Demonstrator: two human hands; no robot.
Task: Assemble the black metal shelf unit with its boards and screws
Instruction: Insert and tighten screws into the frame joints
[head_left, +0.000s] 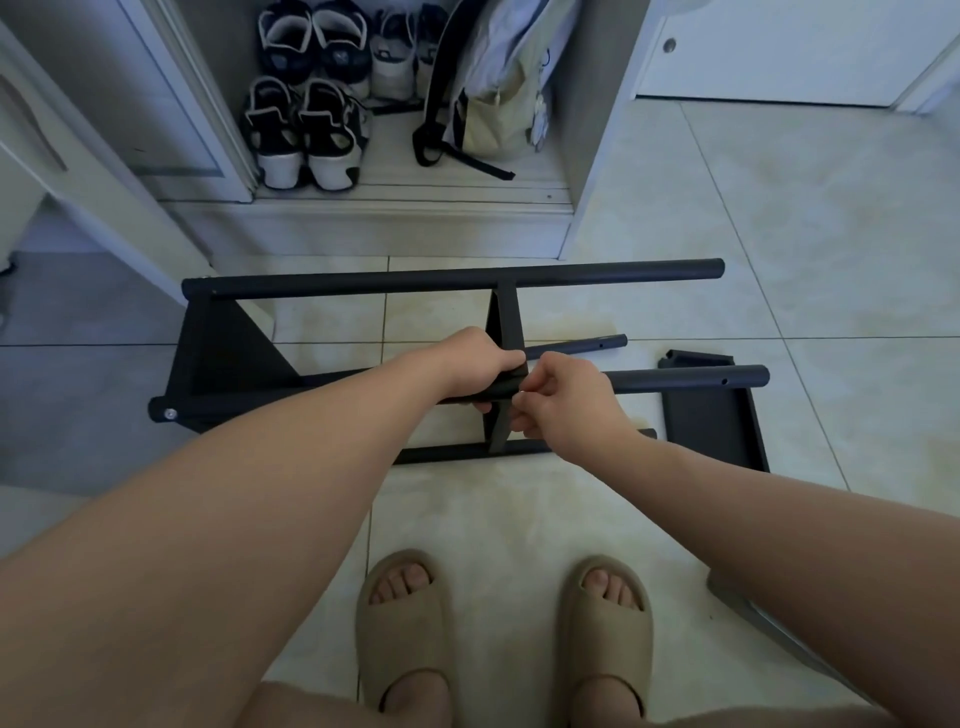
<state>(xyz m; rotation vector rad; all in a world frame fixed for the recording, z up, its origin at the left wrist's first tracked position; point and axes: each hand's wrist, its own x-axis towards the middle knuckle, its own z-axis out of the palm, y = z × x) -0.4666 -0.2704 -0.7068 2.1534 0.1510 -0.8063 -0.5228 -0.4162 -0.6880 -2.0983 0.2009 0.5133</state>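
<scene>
The shelf frame (452, 278) lies on its side, about half built. Left of the middle board (503, 322), an end board (228, 348) is screwed on. Right of it, a loose board (711, 421) waits by bare tube ends. The left hand (467, 364) grips the front tube (685, 376) at the middle board. The right hand (563, 400) pinches that board's edge.

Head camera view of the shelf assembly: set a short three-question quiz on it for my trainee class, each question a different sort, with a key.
1. How many boards are fastened to the far tube?
2. True or false: the loose board lies on the floor, at the right.
3. The left hand and right hand meet at: A the middle board, B the loose board, C the far tube.
Key: 1 two; 2 true; 3 A.
</scene>
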